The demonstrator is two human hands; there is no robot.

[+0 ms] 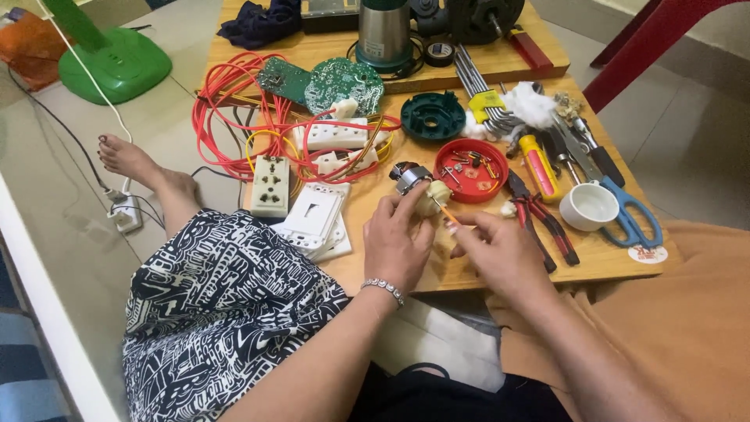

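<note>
Left hand (397, 238) closed around a small motor part (418, 190), held just above the wooden counter (469, 273). Right hand (500, 250) pinches a thin orange-handled tool (448, 212), its tip touching the part. Just beyond lie a red dish (472, 169) of screws, red-handled pliers (539, 215), a white cup (589, 206) and blue scissors (633, 215).

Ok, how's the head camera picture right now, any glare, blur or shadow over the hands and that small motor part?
Head view: even, soft daylight, no hard shadows. The left hand and right hand are slightly soft from motion, and so is the small motor part that the left hand holds. Mild glare shows on the metal cup; the table edges bow a little from the wide lens.
</note>
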